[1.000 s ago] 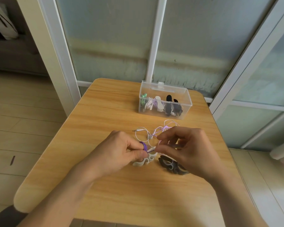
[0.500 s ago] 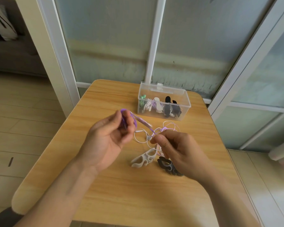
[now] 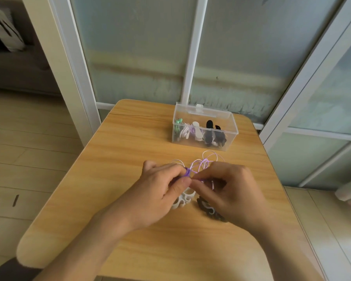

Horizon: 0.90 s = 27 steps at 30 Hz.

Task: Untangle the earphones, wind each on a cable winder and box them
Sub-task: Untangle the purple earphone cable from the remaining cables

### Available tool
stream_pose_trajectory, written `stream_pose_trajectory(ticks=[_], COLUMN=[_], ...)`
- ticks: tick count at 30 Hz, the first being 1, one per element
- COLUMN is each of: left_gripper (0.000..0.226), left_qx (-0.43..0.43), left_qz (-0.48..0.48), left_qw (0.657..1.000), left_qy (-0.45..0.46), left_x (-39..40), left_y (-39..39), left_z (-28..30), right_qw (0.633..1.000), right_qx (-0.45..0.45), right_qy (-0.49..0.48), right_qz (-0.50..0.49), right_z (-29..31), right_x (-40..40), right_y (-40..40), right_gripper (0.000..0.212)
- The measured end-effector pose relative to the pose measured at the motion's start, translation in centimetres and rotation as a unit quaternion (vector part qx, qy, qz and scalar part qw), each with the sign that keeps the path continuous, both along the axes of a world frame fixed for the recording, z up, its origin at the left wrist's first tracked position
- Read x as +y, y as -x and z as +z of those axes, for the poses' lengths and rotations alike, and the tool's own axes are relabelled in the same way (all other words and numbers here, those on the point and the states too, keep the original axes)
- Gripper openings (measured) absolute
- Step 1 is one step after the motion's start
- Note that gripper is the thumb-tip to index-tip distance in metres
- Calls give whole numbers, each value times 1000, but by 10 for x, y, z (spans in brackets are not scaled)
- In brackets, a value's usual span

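Observation:
My left hand [image 3: 160, 191] pinches a small coil of purple earphone cable [image 3: 186, 173] over the middle of the wooden table [image 3: 130, 151]. My right hand [image 3: 229, 189] pinches the same purple cable just to the right of the coil. Loose loops of purple and white cable [image 3: 206, 162] lie beyond my fingers. A white cable winder [image 3: 183, 199] lies on the table under my left hand. A black cable winder [image 3: 208, 209] is partly hidden under my right hand. A clear plastic box [image 3: 204, 116] at the back holds several wound earphones.
The table is small with rounded corners; its right edge is close to a glass partition [image 3: 322, 98]. Frosted glass panels with white frames stand right behind the box. Tiled floor lies on the left.
My left hand, raised half a second ago with purple cable round its fingers, has come back down to meet my right hand; the purple coil is now pinched between both.

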State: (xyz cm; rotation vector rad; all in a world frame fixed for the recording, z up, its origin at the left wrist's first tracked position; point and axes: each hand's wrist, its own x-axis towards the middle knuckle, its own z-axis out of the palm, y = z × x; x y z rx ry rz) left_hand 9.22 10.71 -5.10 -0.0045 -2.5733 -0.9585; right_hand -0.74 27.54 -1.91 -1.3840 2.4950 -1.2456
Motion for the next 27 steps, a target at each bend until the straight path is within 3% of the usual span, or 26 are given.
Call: stream_pose_trajectory(ticks=[3, 6, 8, 11, 15, 16, 18, 20, 23, 25, 27], left_gripper=[39, 37, 34, 26, 13, 13, 29, 50, 54, 53, 41], left_qx=[-16, -67, -97, -61, 37, 65, 105, 126, 127, 98, 59], left_qz=[20, -33, -104, -159, -175, -177, -159, -115, -34, 4, 46], left_qw=[1000, 983, 931, 821, 674, 653, 671, 729, 813, 892, 969], left_qy=[14, -168, -336, -545, -717, -733, -717, -663, -567, -441, -236], left_x=[-7, -14, -16, -16, -22, -25, -32, -35, -29, -23, -20], left_y=[1, 0, -2, -4, 0, 1, 2, 3, 5, 4, 4], left_z=[0, 9, 17, 23, 21, 22, 21, 19, 16, 10, 1], right_qw=[997, 992, 991, 984, 985, 985, 982, 985, 991, 988, 987], right_qx=[-60, -103, -121, -169, -166, -171, -187, -168, -113, -132, -145], right_qy=[19, 44, 39, 52, 43, 32, 12, -11, -38, -33, -11], right_qz=[-49, -58, -48, -31, -6, 3, 28, 49, 53, 67, 69], right_z=[4, 5, 5, 2, -7, -10, -15, -19, -21, -21, -20], right_x=[7, 11, 11, 6, -4, -6, -10, -14, -21, -23, -22], right_y=[10, 19, 19, 14, 5, 2, -5, -12, -21, -24, -24], right_gripper=[15, 16, 25, 31, 17, 13, 11, 14, 15, 16, 15])
